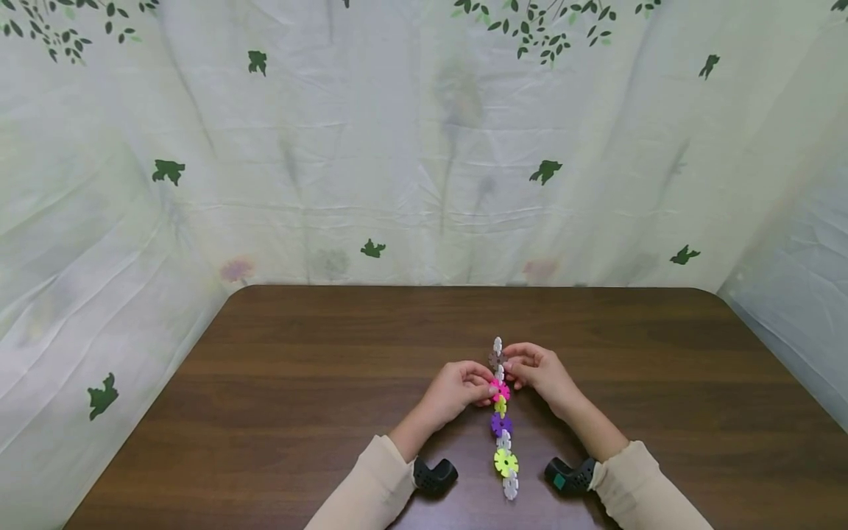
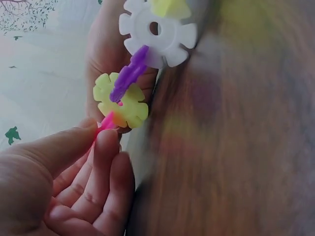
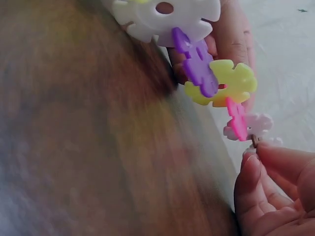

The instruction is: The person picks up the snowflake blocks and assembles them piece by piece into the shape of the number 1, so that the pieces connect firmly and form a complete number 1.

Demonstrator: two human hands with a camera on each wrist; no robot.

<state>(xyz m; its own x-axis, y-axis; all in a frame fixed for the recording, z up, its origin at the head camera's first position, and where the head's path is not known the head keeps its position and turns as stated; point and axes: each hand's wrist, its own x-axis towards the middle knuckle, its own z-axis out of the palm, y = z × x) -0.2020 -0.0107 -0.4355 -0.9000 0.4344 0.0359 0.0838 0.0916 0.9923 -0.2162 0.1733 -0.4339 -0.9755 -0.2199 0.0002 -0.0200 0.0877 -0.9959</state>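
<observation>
A chain of flower-shaped interlocking discs runs lengthwise between both hands, each disc slotted crosswise into its neighbour. My left hand (image 1: pixel 460 386) pinches the pink disc (image 2: pixel 106 121) between thumb and fingertips. Farther along, my right hand (image 1: pixel 542 377) pinches the brownish disc (image 1: pixel 495 360) near the far end; in the right wrist view its thumb and finger cover most of that disc. White discs (image 1: pixel 497 344) sit on either side of the brownish one. Toward me follow a yellow disc (image 3: pixel 221 83), a purple disc (image 3: pixel 195 63), a white disc (image 2: pixel 157 32), a yellow-green disc (image 1: pixel 506 462) and another white disc (image 1: pixel 510 486).
The brown wooden table (image 1: pixel 298 383) spreads around the hands. Behind it hangs a pale curtain (image 1: pixel 397 162) with leaf and bird prints, also along both sides. Black wrist devices (image 1: pixel 435 475) sit at the cuffs of both beige sleeves (image 1: pixel 371 482).
</observation>
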